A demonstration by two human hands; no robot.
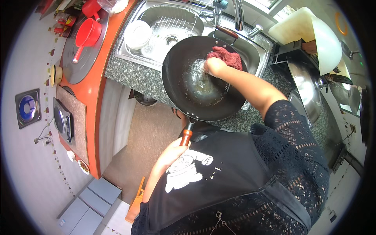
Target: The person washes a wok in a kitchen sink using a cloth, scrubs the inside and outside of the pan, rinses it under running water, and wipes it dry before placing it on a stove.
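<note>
A large dark wok [182, 76] rests over the front edge of the steel double sink [265, 61], covering much of its right basin. My left hand [174, 151] grips the wok's wooden handle [186, 137] close to my apron. Inside the wok, my right hand [216, 67] presses a dark red cloth [226, 56] against the inner wall on the far right side. Wet, shiny patches and small specks show on the wok's bottom. A second, wooden-gripped loop handle [227, 31] stands at the wok's far rim. My right fingertips are partly hidden.
Behind the wok rises a chrome faucet [238, 17]. A white bowl [138, 34] sits on the wire rack in the left basin. To the right a large steel lid [307, 88] leans near cutting boards [293, 28]. On the orange counter [98, 117] lies a red ladle [88, 33].
</note>
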